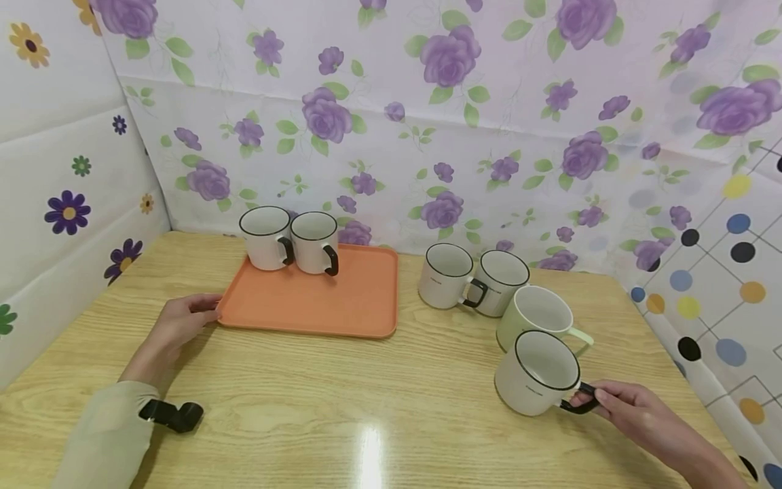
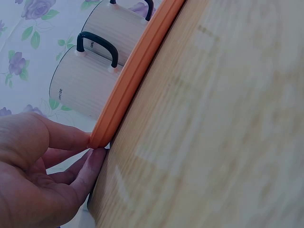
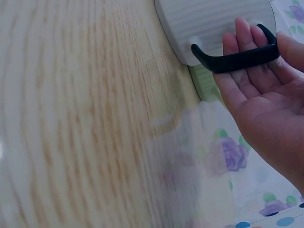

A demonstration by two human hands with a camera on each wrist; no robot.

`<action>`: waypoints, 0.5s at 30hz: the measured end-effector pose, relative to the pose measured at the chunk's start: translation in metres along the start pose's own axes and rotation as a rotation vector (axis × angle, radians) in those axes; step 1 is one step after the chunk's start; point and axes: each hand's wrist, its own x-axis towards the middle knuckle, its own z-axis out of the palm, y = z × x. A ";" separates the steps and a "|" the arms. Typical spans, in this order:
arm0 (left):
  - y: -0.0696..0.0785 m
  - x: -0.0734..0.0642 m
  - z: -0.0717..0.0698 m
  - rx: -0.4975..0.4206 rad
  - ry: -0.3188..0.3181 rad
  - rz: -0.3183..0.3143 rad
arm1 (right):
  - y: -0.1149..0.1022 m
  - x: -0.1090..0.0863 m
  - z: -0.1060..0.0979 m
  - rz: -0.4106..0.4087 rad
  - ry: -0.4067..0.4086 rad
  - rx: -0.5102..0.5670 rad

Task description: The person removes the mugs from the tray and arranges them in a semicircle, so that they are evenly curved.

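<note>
My right hand [image 1: 641,414] holds the black handle of a white mug [image 1: 528,387] with a black rim. In the right wrist view fingers pass through the handle [image 3: 242,59] and the thumb lies at its end. Whether this mug touches the table cannot be told. My left hand [image 1: 180,322] pinches the near left corner of an orange tray [image 1: 305,309]; the left wrist view shows thumb and fingers on either side of its rim [image 2: 126,92]. On the tray's back left part stand a white mug [image 1: 267,248] and another white mug [image 1: 313,251], side by side, black handles rightward.
Right of the tray stand a white mug [image 1: 442,282], a second white mug [image 1: 497,288] and a light green mug [image 1: 519,326], close together. The held mug partly hides the green one. Flowered cloth [image 1: 391,136] rises behind the wooden table [image 1: 293,407].
</note>
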 end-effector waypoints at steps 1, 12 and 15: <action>0.000 0.000 0.000 0.000 0.000 0.000 | 0.000 0.000 0.000 0.005 -0.002 0.006; 0.000 0.000 0.000 -0.004 -0.005 -0.014 | 0.000 0.001 0.000 -0.017 -0.059 0.113; 0.000 0.001 0.000 0.000 -0.001 -0.012 | -0.001 0.001 -0.001 0.009 -0.044 0.070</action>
